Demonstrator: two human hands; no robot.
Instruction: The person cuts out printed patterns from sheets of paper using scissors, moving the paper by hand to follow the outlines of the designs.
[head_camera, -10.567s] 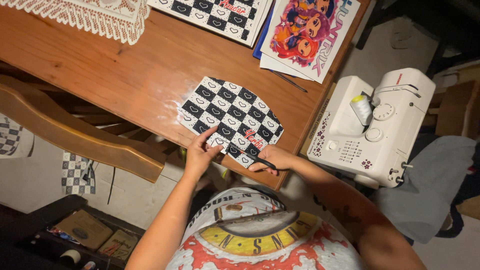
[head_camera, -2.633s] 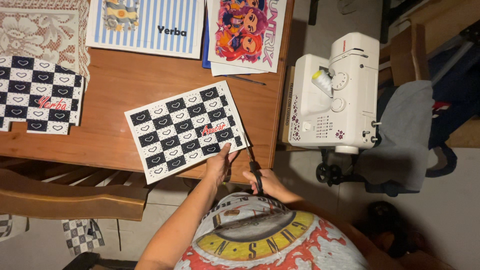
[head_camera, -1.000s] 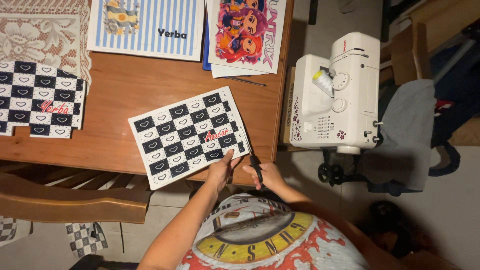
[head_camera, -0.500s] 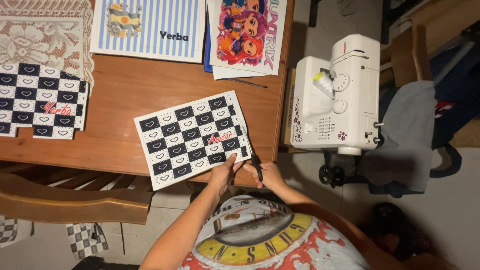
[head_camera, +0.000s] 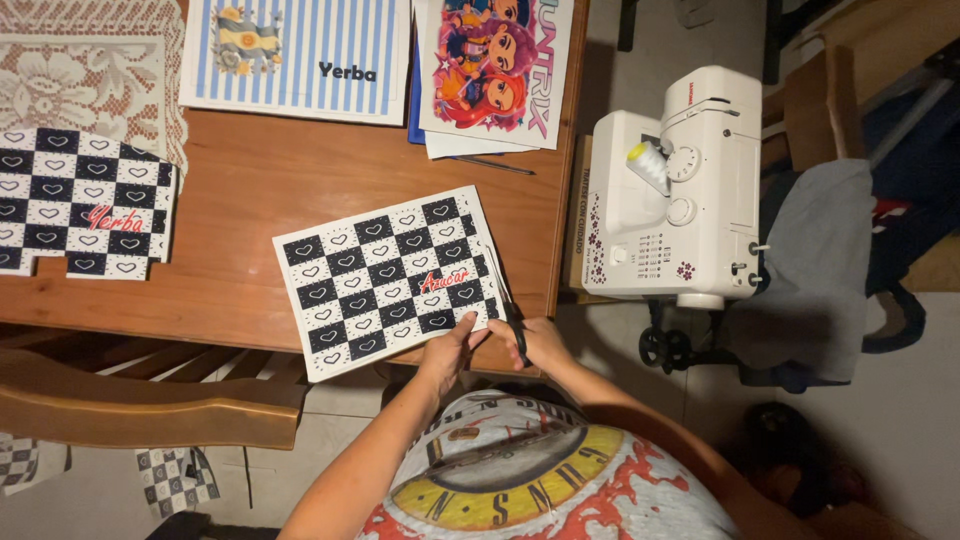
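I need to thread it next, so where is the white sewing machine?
In the head view the white sewing machine stands right of the wooden table, beside grey cloth.

The checked sheet (head_camera: 390, 280) lies on the table (head_camera: 250, 190), at its near edge and close to the near right corner, and part of it hangs over that edge. The left hand (head_camera: 447, 352) touches the near side of this sheet. The right hand (head_camera: 540, 345) is just to the right of it and holds the scissors (head_camera: 510, 315), which lie along the right side of the sheet. A second checked sheet (head_camera: 80, 205) lies at the left edge. The striped sheet (head_camera: 295, 55) and the cartoon sheet (head_camera: 495, 65) lie at the far edge, side by side. The lace cloth (head_camera: 80, 85) lies at the far left, under the second checked sheet. The sewing machine (head_camera: 675, 190) stands beside the right edge of the table.
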